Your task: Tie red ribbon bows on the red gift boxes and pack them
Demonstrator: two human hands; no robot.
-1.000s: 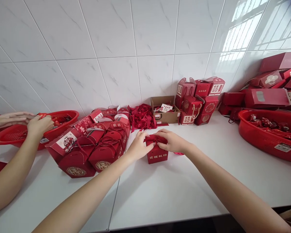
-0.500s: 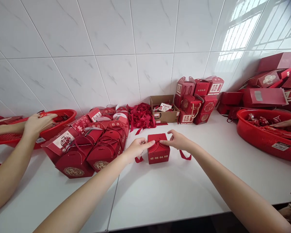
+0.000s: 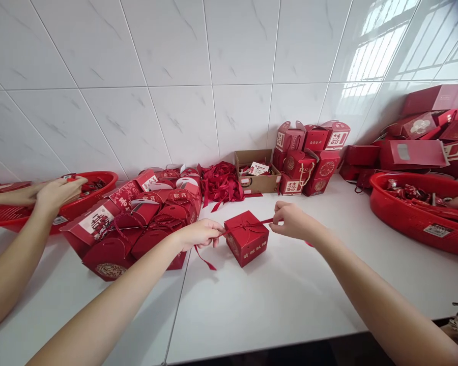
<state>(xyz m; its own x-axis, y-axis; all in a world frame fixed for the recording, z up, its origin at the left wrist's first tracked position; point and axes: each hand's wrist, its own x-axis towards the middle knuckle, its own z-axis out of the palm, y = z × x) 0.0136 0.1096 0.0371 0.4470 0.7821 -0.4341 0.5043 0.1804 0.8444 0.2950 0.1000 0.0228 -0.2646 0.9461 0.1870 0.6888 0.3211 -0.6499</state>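
A red gift box (image 3: 248, 246) with gold characters on its front stands on the white table, turned at an angle. Over its lid runs a red ribbon (image 3: 265, 221), crossed at the middle and pulled taut to both sides. My left hand (image 3: 202, 235) pinches one end just off the box's left edge, and a loose tail hangs below it. At the right, my right hand (image 3: 288, 221) is closed on the other end, a little apart from the box. A scrap of ribbon shows beneath my right wrist.
Several filled red boxes (image 3: 148, 244) crowd the left. Behind lie a heap of ribbons (image 3: 221, 184), a cardboard box (image 3: 257, 180) of cards and stacked boxes (image 3: 316, 160). Red baskets (image 3: 412, 226) stand on both sides, with other people's hands (image 3: 57, 195) at them. More boxes (image 3: 416, 152) pile up far right.
My hands have moved apart from the lid's middle, drawing the ribbon tight to both sides. The gift box has turned slightly. At the left basket, another person's hand shifted a little.
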